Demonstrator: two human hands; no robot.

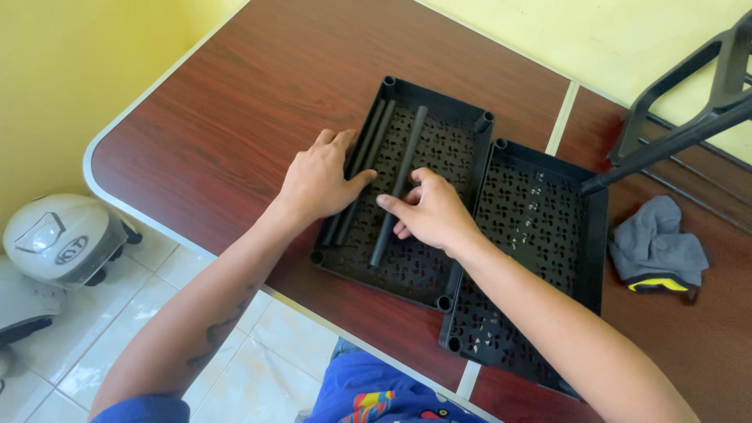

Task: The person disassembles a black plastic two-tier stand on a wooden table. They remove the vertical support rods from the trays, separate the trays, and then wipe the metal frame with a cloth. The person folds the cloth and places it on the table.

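On the left tray [462, 117], three black rods [399, 184] lie lengthwise, pointing away from me. Left hand [317, 184] rests open, flat on the two left rods; right hand [431, 211] loosely curled, fingertips touching the middle rod, so it's nearest.

Two shallow perforated trays lie side by side on a table [235, 117], touching along their long edges. The left tray [450, 117] holds three loose rods lying lengthwise: two rods [374, 133] together along its left side, and a single rod [411, 137] near its middle. The left hand [317, 182] rests on the left tray's left edge, over the paired rods. The right hand [431, 213] lies inside the same tray, fingertips touching the middle rod. The right tray [548, 211] sits slightly nearer the viewer. Right of it lies a crumpled cloth [656, 247]. A frame of bars [681, 110] stands behind, at the table's far right. A helmet [63, 239] sits on the floor, left of the table.
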